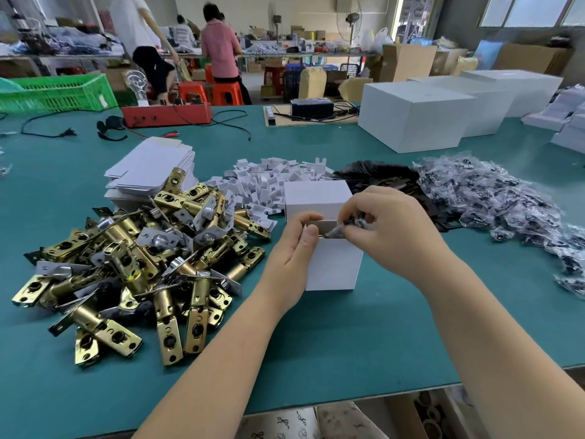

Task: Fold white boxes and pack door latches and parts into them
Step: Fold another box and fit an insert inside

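A small white box (335,264) stands upright on the green table (316,337), its lid flap (316,198) raised at the back. My left hand (296,248) grips the box's left side at its open top. My right hand (389,229) pinches a small clear bag of dark screws (343,228) over the opening. A heap of brass door latches (133,264) lies to the left. Flat white box blanks (152,169) are stacked behind it.
Behind the box lie a pile of white card inserts (269,182), dark plates (389,179) and, at right, a spread of bagged screws (506,201). Large white boxes (414,118) stand at the back right. A red device (166,112) with cables and a green crate (53,93) sit far left. People work beyond.
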The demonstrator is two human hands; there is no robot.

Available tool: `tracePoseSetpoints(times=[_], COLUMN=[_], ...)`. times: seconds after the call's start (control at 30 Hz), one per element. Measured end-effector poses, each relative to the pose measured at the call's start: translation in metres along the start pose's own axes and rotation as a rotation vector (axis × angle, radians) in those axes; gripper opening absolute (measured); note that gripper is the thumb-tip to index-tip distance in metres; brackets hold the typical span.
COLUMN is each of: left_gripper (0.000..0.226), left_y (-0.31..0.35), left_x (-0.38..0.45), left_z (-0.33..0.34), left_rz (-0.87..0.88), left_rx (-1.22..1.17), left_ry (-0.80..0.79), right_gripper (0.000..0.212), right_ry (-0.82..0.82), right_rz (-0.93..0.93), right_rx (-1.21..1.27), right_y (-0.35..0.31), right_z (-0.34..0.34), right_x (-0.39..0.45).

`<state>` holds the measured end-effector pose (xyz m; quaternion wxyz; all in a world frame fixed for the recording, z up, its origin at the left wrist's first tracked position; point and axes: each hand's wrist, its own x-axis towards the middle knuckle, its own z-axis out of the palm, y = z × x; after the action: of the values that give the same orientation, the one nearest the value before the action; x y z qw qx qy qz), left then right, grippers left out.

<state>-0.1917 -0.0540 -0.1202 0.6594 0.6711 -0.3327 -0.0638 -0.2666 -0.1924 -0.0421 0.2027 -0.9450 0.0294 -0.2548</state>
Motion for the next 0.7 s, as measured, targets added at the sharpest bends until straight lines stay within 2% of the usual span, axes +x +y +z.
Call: tracePoseSetpoints(times=[0.13,0.3,0.43,0.6,0.63,0.7], left_gripper=[0.025,0.024,0.03,0.039,0.038,0.031], left_y=[0.001,0.003,0.005,0.003,0.003,0.001], left_x=[-0.001,-0.001,-0.003,0.002,0.003,0.005], left_z=[0.0,-0.001,0.0,-0.006,-0.006,-0.005], left_rz=[-0.005,0.011,-0.003,-0.153,-0.175,-0.212], left_rx=[-0.005,0.007,-0.066,-0.306,-0.316,-0.335], left_ry=[-0.007,-0.005,-0.015,-0.028,-0.014,0.02], right_gripper=[0.01,0.051,0.064,0.075,0.068,0.041], right_ry=[0.019,-0.062,-0.142,-0.206,-0.161,0.046], right_rz=[-0.132,-0.11,-0.072,-0.018,0.01,0.112], right_rx=[-0.194,-0.288,-0.309,-0.11,0.021,0.411], right_y=[-0.002,-0.002,0.003,0.012,0.015,0.018], right_z=[0.0,0.005,0.01,0.011,0.015,0.025], right_x=[-0.001,-0.009,-0.013,-0.007,-0.007,-0.01])
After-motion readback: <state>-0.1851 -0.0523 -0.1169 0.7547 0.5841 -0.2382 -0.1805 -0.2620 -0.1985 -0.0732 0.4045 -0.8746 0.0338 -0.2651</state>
